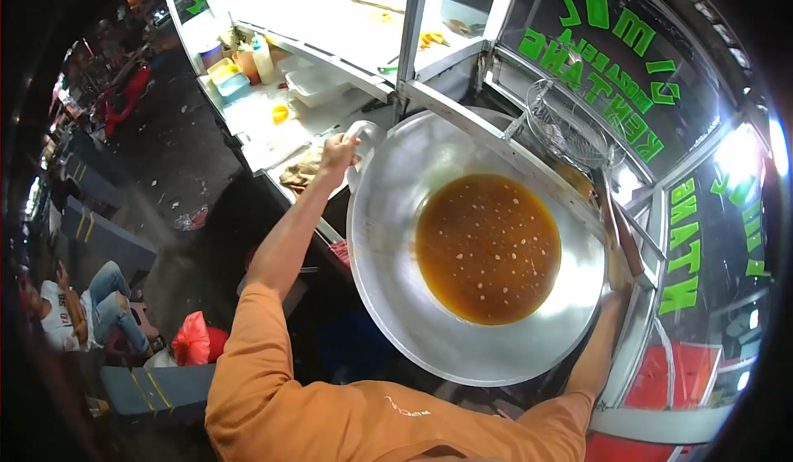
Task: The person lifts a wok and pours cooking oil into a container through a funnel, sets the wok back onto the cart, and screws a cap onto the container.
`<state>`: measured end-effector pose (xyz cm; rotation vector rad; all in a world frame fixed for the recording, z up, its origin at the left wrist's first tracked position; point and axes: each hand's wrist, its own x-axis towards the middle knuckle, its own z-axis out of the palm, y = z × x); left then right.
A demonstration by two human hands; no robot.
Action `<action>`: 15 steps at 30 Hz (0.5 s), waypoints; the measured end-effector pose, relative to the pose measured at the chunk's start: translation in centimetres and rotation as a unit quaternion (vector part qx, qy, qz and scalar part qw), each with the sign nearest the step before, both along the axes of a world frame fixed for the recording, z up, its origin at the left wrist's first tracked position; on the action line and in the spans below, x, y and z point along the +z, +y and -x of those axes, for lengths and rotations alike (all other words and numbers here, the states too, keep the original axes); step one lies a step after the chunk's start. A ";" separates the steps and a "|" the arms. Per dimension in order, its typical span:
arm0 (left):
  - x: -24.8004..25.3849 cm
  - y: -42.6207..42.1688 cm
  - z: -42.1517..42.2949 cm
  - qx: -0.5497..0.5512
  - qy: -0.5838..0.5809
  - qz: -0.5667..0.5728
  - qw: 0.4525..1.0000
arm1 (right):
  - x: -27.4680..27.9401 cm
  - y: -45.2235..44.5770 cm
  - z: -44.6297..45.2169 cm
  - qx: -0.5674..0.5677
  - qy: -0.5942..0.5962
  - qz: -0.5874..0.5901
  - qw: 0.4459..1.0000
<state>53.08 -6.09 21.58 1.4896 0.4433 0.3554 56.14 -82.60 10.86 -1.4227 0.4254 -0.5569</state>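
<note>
A large silver wok [388, 289] lies in front of me, with brown oil [487, 247] pooled in its bottom and pale bits floating on top. My left hand [339, 155] is closed round the wok's left handle [368, 136]. On the far right, my right hand [615, 279] is at the wok's right rim, beside long wooden utensil handles; its fingers are too hidden to tell what they hold. A wire strainer [570, 123] hangs over the wok's far edge, near the metal frame.
Sauce bottles [263, 59], a white container [314, 82] and a yellow lid [281, 114] stand on the cart counter [248, 127] at upper left. Glass panels with green letters rise at right. A seated person [107, 305] is at far left, near a red bag [192, 338].
</note>
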 end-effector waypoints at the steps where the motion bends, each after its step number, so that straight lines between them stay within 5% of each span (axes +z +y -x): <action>1: 0.5 0.2 0.0 0.001 -0.013 -0.019 1.000 | 0.2 0.2 0.5 0.005 -0.002 -0.001 1.000; 3: 1.3 0.5 0.7 0.001 -0.015 -0.035 0.999 | 0.2 0.7 1.8 0.019 -0.002 0.035 0.999; 5: 3.4 0.2 1.8 0.022 0.021 -0.032 0.999 | -0.5 0.0 2.9 -0.005 -0.021 0.238 0.971; 8: 5.0 0.1 2.8 0.018 0.006 -0.011 1.000 | -0.9 0.5 2.9 -0.052 -0.046 -0.050 0.996; 15: 9.4 -0.1 7.8 0.008 -0.018 -0.001 1.000 | 5.8 6.1 7.4 0.001 -0.017 -0.227 0.974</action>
